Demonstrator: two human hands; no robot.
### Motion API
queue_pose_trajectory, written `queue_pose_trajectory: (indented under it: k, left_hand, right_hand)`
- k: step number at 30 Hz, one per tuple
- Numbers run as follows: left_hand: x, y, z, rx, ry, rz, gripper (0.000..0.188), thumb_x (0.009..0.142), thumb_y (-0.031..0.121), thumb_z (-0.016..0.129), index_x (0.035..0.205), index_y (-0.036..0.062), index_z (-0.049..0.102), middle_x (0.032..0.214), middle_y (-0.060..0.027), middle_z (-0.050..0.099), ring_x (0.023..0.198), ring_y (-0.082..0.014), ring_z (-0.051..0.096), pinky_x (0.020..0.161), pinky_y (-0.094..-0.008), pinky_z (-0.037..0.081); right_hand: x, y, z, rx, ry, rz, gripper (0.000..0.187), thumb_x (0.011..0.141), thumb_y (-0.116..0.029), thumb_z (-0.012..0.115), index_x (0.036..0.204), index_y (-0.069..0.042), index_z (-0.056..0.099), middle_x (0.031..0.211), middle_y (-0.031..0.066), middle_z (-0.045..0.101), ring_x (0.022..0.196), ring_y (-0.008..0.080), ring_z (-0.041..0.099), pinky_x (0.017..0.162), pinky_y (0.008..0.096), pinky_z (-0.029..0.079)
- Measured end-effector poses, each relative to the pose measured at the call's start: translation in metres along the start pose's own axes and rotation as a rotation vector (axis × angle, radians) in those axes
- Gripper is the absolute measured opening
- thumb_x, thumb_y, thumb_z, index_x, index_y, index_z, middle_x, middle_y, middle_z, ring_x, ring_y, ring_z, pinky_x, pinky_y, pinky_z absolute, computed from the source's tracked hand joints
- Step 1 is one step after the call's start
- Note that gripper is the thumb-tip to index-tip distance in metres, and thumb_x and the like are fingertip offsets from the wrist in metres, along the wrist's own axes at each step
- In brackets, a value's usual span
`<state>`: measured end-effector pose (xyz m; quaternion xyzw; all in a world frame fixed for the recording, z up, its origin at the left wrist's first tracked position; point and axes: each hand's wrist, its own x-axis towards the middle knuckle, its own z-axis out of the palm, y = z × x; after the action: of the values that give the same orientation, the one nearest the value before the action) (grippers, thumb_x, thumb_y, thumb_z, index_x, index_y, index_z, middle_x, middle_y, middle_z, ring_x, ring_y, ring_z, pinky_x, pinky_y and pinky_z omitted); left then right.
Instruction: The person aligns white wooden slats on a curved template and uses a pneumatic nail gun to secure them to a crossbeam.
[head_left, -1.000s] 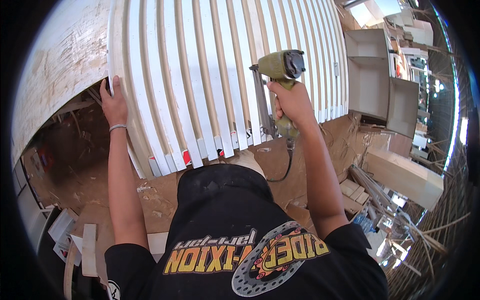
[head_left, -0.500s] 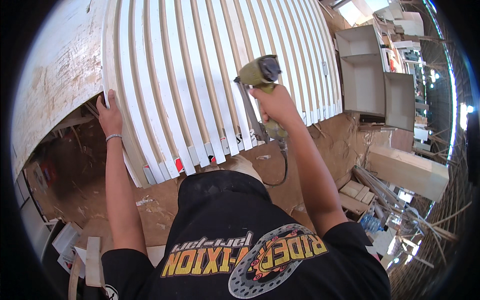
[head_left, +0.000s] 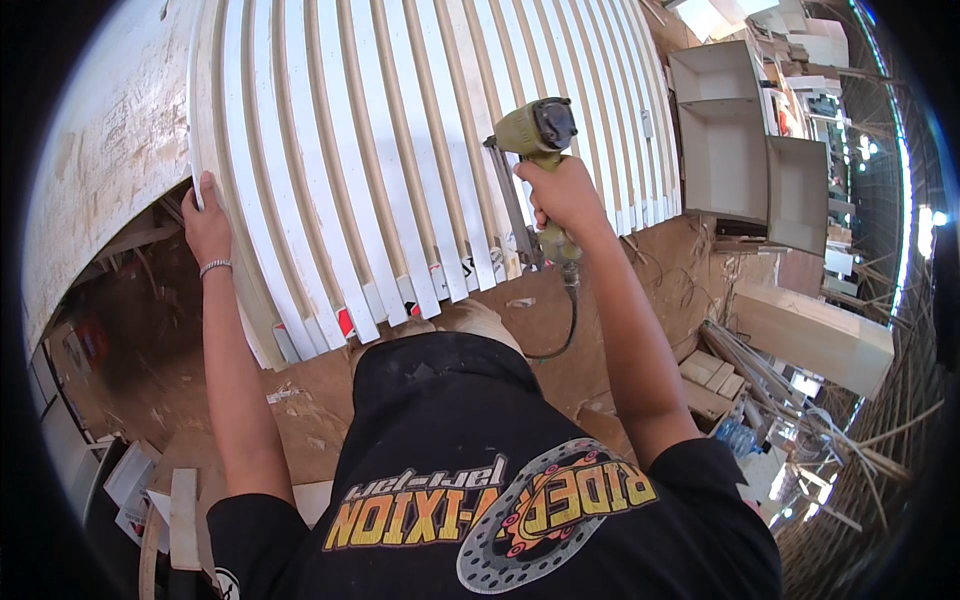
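A large panel of white slats (head_left: 350, 180), with beige strips between them, lies before me; red and black patches show near its near end. My left hand (head_left: 207, 228), with a bracelet at the wrist, is closed around the panel's left edge; some fingers are hidden over the side. In my right hand (head_left: 568, 200) is an olive-green nail gun (head_left: 519, 132), gripped by its handle. Its magazine slants down over the slats, right of the panel's middle. I cannot tell whether its nose touches them. A dark air hose (head_left: 574, 315) loops down from the handle.
A worn pale board (head_left: 110, 130) lies left of the panel. Open box-like cabinets (head_left: 725, 150) stand at the right, with a long wooden box (head_left: 815, 335) nearer. Scrap strips and a blue plastic bottle (head_left: 737, 437) lie at the lower right. Brown floor (head_left: 640, 300) carries litter.
The nail gun has moved a little to the right and farther from me, in my right hand. My left hand and the panel's left edge appear slightly farther left in the picture.
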<state>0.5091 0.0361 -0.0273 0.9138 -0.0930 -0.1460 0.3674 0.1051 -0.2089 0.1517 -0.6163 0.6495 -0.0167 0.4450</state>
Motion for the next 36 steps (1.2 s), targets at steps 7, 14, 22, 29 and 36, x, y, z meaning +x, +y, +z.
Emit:
queue_pose_trajectory:
  k: [7,14,22,29,36]
  left_hand:
    - [-0.005,0.008,-0.002,0.005,0.014,-0.032,0.097,0.093,0.078,0.049,0.146,-0.0034,0.051,0.14,-0.0304,0.059,0.132,-0.0422,0.056,0.112,-0.046,0.042]
    - [0.0,0.006,0.0,0.026,0.041,-0.008,0.095,0.094,0.075,0.051,0.145,-0.0046,0.051,0.143,-0.0294,0.056,0.133,-0.0424,0.054,0.112,-0.0462,0.041]
    - [-0.126,0.095,0.036,-0.296,-0.292,0.758,0.043,0.103,0.037,0.06,0.126,0.0002,0.061,0.128,-0.0191,0.064,0.121,-0.0303,0.059,0.109,-0.0432,0.042]
    - [-0.311,0.2,0.069,-0.843,-2.368,-0.542,0.066,0.104,0.036,0.055,0.157,0.0017,0.033,0.097,-0.0148,0.067,0.092,-0.0268,0.068,0.081,-0.0376,0.056]
    - [-0.337,0.198,0.046,-0.933,-2.316,-0.872,0.066,0.098,0.007,0.06,0.158,0.0041,0.033,0.082,-0.0039,0.051,0.073,-0.013,0.048,0.068,-0.0292,0.044]
  right_hand:
    - [0.005,-0.007,-0.044,0.11,0.021,0.028,0.031,0.088,-0.024,0.069,0.075,0.004,0.063,0.054,0.0063,0.055,0.041,0.017,0.055,0.041,0.0353,0.045]
    - [0.025,0.019,-0.04,0.079,-0.019,0.024,0.034,0.088,-0.026,0.069,0.076,0.005,0.064,0.054,0.0073,0.055,0.04,0.019,0.056,0.042,0.0367,0.046]
    - [-0.049,0.033,-0.101,0.822,-0.313,0.099,0.048,0.099,-0.03,0.057,0.136,0.001,0.058,0.051,-0.0026,0.039,0.039,0.0115,0.041,0.042,0.0303,0.04]
    - [-0.1,0.069,-0.096,1.257,-0.412,-0.104,0.056,0.104,-0.03,0.046,0.146,0.007,0.045,0.051,-0.0023,0.04,0.039,0.0102,0.042,0.042,0.0289,0.043]
    - [-0.134,0.09,-0.087,1.337,-0.266,-0.118,0.053,0.105,-0.03,0.045,0.144,0.006,0.047,0.052,-0.0026,0.04,0.039,0.0098,0.042,0.042,0.0283,0.043]
